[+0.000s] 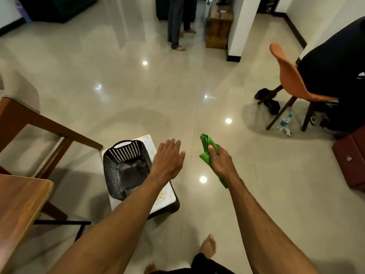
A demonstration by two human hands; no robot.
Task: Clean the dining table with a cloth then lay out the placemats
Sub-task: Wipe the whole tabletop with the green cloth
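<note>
My right hand (220, 162) grips a folded green cloth (207, 148), which sticks out above my thumb and hangs below my wrist. My left hand (167, 159) is held out flat, palm down, fingers straight, over the right edge of a dark plastic basket (122, 165). The basket stands on a low white-topped stool (167, 196). A corner of the wooden dining table (17, 204) shows at the lower left. No placemats are in view.
A wooden chair frame (49, 127) stands at the left next to the table. An orange chair (292, 84) with a water bottle (285, 121) under it is at the right. A person's legs (175, 26) stand far ahead. A dark red box (351, 159) sits at the right edge.
</note>
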